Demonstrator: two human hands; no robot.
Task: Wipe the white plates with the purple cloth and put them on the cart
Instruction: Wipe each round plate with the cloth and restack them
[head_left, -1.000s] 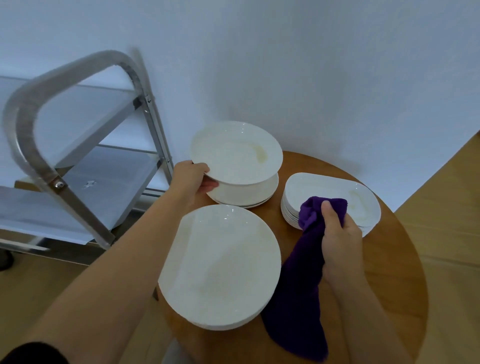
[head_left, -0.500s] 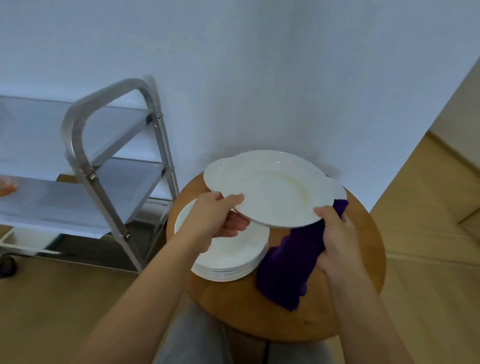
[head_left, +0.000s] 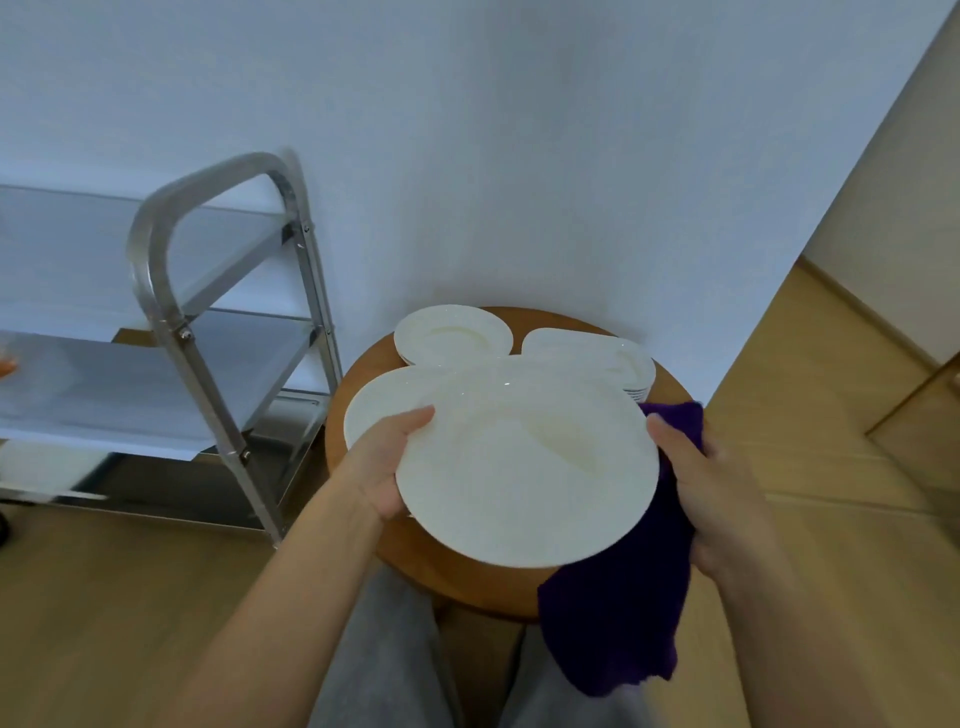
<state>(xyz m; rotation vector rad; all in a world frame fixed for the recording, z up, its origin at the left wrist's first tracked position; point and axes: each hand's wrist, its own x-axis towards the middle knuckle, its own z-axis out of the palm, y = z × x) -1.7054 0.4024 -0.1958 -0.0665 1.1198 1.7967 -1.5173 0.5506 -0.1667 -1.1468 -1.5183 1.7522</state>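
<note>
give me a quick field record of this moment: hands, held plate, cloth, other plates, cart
left hand: grips the left rim of the held plate
right hand: holds the purple cloth against the plate's right rim
held plate: white, lifted over the round wooden table
purple cloth: hangs below the plate
other plates: three stacks on the table, one at the back
cart: metal, left of the table; none of these plates seen on it

A plain service corner of a dining or catering room. A three-shelf stainless-steel trolley cart (head_left: 228, 332) stands against a bare white wall (head_left: 519, 156) on pale wood-plank flooring (head_left: 831, 415). Beside it, a small round wooden table (head_left: 358, 395) carries stacks of white ceramic plates (head_left: 452, 332) along its far edge.
</note>
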